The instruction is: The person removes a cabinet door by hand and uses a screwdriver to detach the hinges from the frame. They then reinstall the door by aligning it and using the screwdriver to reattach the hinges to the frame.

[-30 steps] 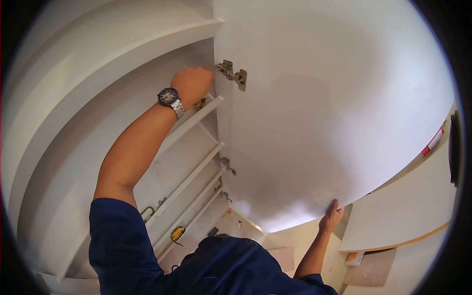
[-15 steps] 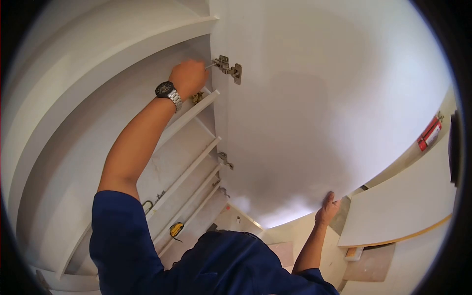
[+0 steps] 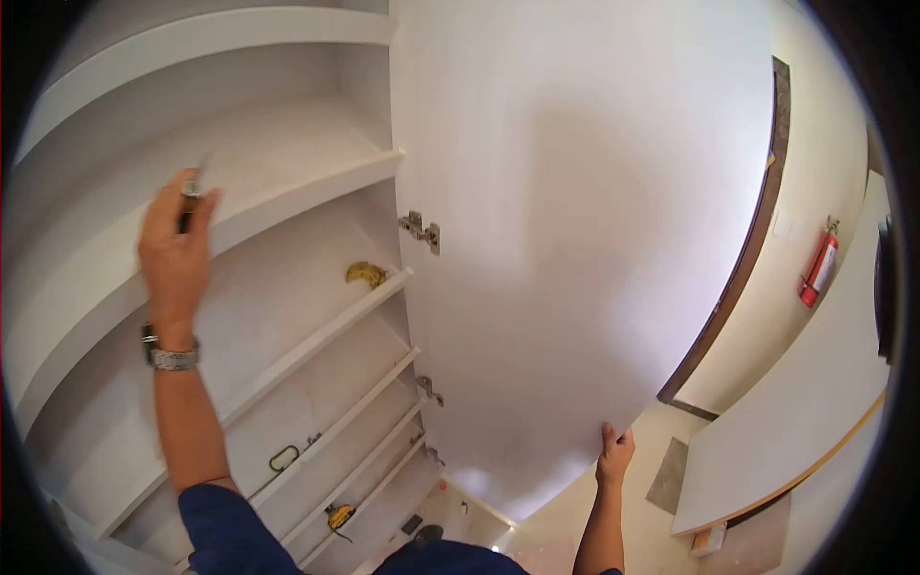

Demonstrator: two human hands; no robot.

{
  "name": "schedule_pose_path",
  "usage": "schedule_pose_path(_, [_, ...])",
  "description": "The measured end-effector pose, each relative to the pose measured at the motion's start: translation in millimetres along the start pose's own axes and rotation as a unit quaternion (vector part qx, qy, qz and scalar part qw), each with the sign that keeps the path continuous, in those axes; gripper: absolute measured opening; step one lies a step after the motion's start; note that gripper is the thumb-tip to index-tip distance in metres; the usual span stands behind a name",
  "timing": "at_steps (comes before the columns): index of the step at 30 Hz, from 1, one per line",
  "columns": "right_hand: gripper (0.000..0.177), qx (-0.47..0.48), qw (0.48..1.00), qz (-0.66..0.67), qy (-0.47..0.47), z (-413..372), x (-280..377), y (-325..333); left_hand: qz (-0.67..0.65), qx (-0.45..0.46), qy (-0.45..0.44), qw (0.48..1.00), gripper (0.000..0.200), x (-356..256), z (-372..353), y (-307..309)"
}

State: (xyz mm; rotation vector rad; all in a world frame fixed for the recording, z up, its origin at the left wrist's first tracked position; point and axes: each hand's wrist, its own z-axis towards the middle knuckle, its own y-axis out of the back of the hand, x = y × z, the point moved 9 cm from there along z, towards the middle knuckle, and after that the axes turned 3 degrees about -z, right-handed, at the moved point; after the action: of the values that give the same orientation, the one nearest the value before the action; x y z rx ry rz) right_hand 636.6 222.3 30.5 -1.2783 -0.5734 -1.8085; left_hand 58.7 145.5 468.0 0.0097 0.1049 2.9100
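Note:
My left hand [image 3: 177, 249], with a watch on its wrist, is closed around a screwdriver [image 3: 190, 203], its dark handle between the fingers and its thin shaft pointing up. It is in front of the upper shelves [image 3: 287, 196], away from the hinges. My right hand [image 3: 615, 454] grips the lower outer edge of the white cabinet door [image 3: 594, 287], thumb on the near face. The door stands swung out from the cabinet on metal hinges, an upper one [image 3: 422, 231] and a lower one [image 3: 429, 389].
Bananas [image 3: 365, 274] lie on a middle shelf. Lower down are a carabiner-like loop [image 3: 284, 458] and a yellow tape measure [image 3: 339, 517]. A red fire extinguisher [image 3: 819, 264] hangs on the right wall above a large white panel [image 3: 786, 431].
My left hand has moved from the upper hinge, left to the front of the shelves, with the screwdriver. The view has shifted, showing more shelves and a door frame. My right hand still holds the door edge.

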Motion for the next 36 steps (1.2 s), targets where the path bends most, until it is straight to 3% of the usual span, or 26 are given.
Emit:
schedule_pose_path(5, [0.036,0.013,0.999,0.041,-0.01,-11,-1,-1,0.125,-0.007,0.04,0.991,0.038,71,28,76])
schedule_pose_path(8, [0.037,0.015,0.999,0.036,-0.014,-20,3,-1,0.166,0.12,0.17,0.964,0.04,88,25,87])
schedule_pose_path(11, [0.035,0.011,1.0,0.025,-0.015,-36,8,-2,0.168,0.101,0.102,0.975,0.039,94,20,85])
schedule_pose_path(17, [0.037,-0.028,1.0,0.005,-0.001,-80,37,-14,0.145,0.134,0.19,0.962,0.038,105,21,87])
schedule_pose_path(22, [0.043,-0.047,0.997,-0.059,-0.026,-120,54,-23,0.159,0.088,0.169,0.969,0.041,109,19,95])
schedule_pose_path(26, [0.04,-0.018,0.995,-0.07,-0.068,-156,67,-37,0.212,0.064,0.138,0.965,0.046,125,18,94])
schedule_pose_path(29, [0.029,-0.015,0.996,-0.046,-0.07,-185,70,-50,0.206,0.139,0.182,0.951,0.053,150,21,83])
schedule_pose_path(31, [0.027,0.003,0.997,-0.012,-0.07,-204,65,-60,0.221,0.116,0.169,0.953,0.058,152,21,84])
schedule_pose_path(36, [0.029,0.105,0.992,-0.076,-0.01,-258,83,-93,0.247,0.11,0.115,0.956,0.065,196,33,68])
